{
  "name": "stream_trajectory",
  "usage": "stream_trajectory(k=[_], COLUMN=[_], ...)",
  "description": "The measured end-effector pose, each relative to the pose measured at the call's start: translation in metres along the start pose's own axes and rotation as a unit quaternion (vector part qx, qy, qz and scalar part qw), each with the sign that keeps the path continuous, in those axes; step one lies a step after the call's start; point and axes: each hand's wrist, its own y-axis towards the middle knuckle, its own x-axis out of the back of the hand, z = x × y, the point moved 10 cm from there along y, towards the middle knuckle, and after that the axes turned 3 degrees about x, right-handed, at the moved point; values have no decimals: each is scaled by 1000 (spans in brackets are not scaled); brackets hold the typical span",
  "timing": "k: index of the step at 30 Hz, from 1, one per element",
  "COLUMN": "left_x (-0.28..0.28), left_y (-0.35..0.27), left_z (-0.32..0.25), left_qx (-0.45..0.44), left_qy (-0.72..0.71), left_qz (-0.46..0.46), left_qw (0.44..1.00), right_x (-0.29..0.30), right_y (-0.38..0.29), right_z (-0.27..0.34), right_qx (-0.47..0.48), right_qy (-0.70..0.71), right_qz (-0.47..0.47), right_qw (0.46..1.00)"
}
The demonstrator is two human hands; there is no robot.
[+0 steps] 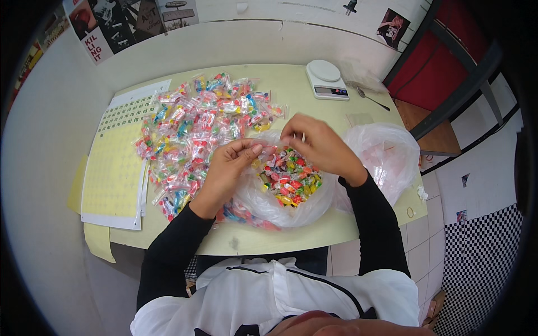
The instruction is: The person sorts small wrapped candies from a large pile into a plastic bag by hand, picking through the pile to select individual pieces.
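My left hand (227,168) pinches a small clear plastic bag (269,150) between thumb and fingers. At its other edge, the curled fingers of my right hand (325,147) grip the same bag. Whether anything is inside it is hard to tell. Below both hands, a large translucent plastic bag (256,201) stands with its mouth wide, full of wrapped candies (290,180) in red, green, yellow and orange. To the left spreads a heap of small filled zip bags (206,122) of candies, some partly under the large bag's front.
A white digital kitchen scale (330,80) stands at the back right, near a metal spoon (374,99). Another translucent bag (384,155) with pinkish contents lies right of my right forearm. Sticker sheets (111,176) cover the table's left side. A rubber band (410,212) lies near the right edge.
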Motion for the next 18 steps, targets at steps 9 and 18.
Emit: stream_trajectory(k=[9,18], left_x=[3,-3], left_y=[3,0], left_z=[2,-1], left_qx=[-10,-7], left_qy=[7,-18], left_qz=[-5,8], left_qw=[1000,1000], right_x=[-70,18], right_y=[-12,-1], right_z=[-17,-15], right_qx=[37,-17], right_qy=[-163,90], right_qz=[106,-56], right_qw=[980,994])
